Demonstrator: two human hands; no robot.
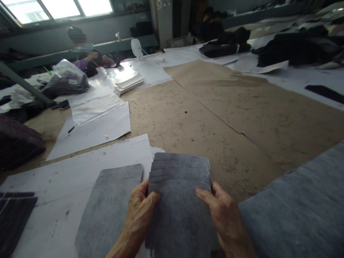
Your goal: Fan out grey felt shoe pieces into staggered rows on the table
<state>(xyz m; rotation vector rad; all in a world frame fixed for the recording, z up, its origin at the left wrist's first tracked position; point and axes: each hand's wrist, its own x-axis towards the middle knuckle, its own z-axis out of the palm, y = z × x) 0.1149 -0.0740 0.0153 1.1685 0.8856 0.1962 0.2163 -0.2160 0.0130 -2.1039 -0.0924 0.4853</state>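
Between my two hands is a stack of grey fabric pieces (180, 215), its far edges fanned out in several layers. My left hand (141, 209) grips the stack's left edge, thumb on top and fingers at the side. On the right edge, my right hand (221, 209) holds it the same way. A second stack of grey fabric pieces (107, 200) lies on white paper, left of my left hand. To the right of my right hand spreads a large grey fabric sheet (301, 200).
Brown paper (201, 118) covers the table ahead. White paper sheets (96, 132), a stack of white boards (129, 84) and a plastic bag (66, 77) lie to the left. Dark fabric (298, 50) is heaped at the far right. Two people sit across the table.
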